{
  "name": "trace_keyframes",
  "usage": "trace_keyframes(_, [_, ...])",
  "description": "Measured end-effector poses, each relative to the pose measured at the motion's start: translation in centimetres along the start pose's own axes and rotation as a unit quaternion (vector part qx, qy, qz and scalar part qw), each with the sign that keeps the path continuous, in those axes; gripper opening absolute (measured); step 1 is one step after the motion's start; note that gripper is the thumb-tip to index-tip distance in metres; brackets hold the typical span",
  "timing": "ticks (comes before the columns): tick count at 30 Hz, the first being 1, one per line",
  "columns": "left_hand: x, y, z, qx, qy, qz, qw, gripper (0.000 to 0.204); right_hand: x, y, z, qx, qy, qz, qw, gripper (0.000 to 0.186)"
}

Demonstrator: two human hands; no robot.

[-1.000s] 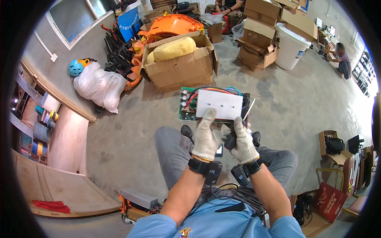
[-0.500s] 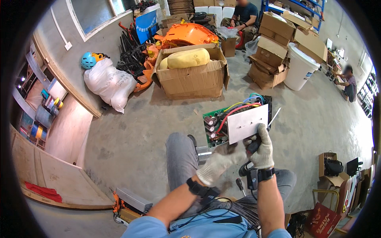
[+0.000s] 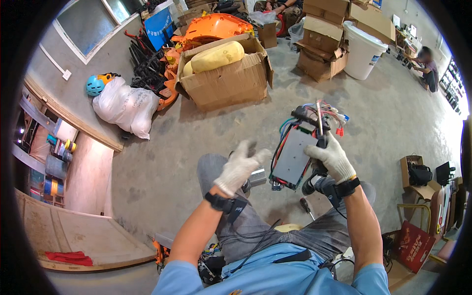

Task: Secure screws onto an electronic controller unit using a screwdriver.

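Note:
My gloved right hand (image 3: 335,158) is closed round the right side of a circuit board assembly (image 3: 291,160) with a flat grey metal plate on its face. Coloured wires and plugs (image 3: 339,117) stick out from its far end. The same hand also keeps a screwdriver (image 3: 319,118), its shaft pointing away from me. To the left of the board, apart from it, my gloved left hand (image 3: 240,168) is empty with fingers spread, slightly blurred. Just beside it lies a silver finned metal case (image 3: 257,176), partly hidden. A second screwdriver (image 3: 307,207) with a dark handle rests between my legs.
Ahead stands a cardboard box (image 3: 227,81) with yellow parts, orange shells (image 3: 214,28) behind it. A white bag (image 3: 125,105) and blue helmet (image 3: 95,85) are at left. Stacked cartons (image 3: 322,44) and a white bin (image 3: 363,54) stand farther right. Two people sit farther off.
My left hand has come away from the board and moved left, its fingers opening. The board has turned in my right hand, bringing its wires and plugs to the far end. My view has shifted.

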State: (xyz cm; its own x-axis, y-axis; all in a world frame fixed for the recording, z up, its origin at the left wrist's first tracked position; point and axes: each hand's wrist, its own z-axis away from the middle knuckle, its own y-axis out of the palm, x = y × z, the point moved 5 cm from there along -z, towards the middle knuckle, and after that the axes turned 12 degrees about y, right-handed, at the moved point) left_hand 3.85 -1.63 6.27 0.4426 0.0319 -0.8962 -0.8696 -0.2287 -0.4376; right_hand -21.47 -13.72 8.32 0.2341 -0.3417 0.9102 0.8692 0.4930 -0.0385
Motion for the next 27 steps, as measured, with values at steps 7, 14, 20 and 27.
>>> trace_keyframes(7, [5.1,9.0,-1.0,0.101,-0.069,0.255,0.959,0.087,-1.1,2.2,-0.8,-0.005,0.008,0.211,0.977,0.064])
trace_keyframes(14, [4.7,10.2,-1.1,0.105,-0.119,0.514,0.843,0.086,-1.5,3.5,-2.8,0.010,-0.012,0.151,0.988,0.056])
trace_keyframes(20, [4.1,10.0,-1.1,0.077,-0.128,0.622,0.769,0.091,0.4,3.7,-1.4,-0.005,0.035,0.179,0.983,0.058])
trace_keyframes(27, [4.6,7.0,-1.3,-0.048,-0.137,0.614,0.775,0.095,2.1,2.7,1.9,-0.021,0.052,0.224,0.973,0.054])
